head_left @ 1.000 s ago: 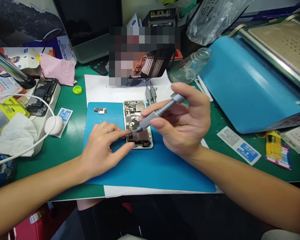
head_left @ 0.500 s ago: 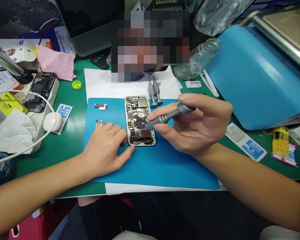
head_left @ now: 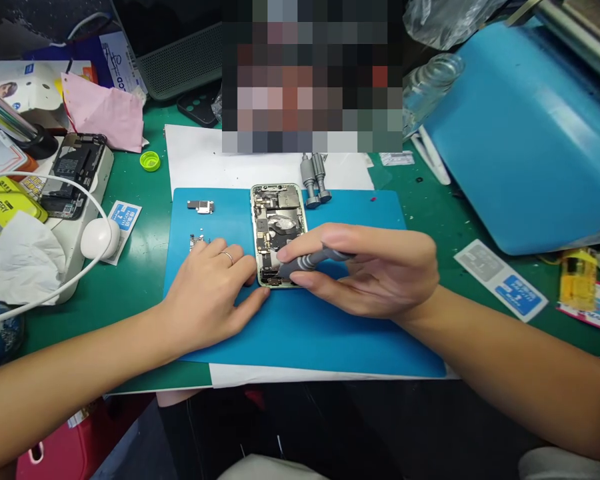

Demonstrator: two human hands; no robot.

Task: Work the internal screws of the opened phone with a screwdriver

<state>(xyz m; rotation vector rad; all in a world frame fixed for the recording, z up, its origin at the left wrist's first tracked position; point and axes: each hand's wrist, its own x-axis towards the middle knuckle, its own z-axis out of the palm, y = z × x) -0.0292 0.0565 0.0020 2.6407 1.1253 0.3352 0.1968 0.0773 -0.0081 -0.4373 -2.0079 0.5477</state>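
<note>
An opened smartphone [head_left: 291,205] with its inner parts bare lies on a blue mat [head_left: 300,340]. My left hand [head_left: 215,287] rests at its lower left corner, fingers bent against the side and thumb at the bottom edge. Between the thumb and fingers of my right hand [head_left: 380,270] is a grey screwdriver [head_left: 307,261], tilted with its lower end over the bottom part of the phone. The screwdriver's tip is hidden. Left of the phone lies a small metal-and-black part [head_left: 201,207]. Tiny parts [head_left: 196,241] lie just beyond my left fingers.
Two more grey screwdrivers [head_left: 314,180] lie behind the phone by white paper [head_left: 193,157]. Another opened phone [head_left: 75,175], a white cable with a round puck [head_left: 100,238] and tissue [head_left: 30,257] are at left. A glass jar [head_left: 433,83] and large blue sheet [head_left: 525,147] are at right.
My right hand has moved left and down, bringing the screwdriver lower over the bottom of the phone. My left hand stays at the phone's corner. The view has shifted slightly.
</note>
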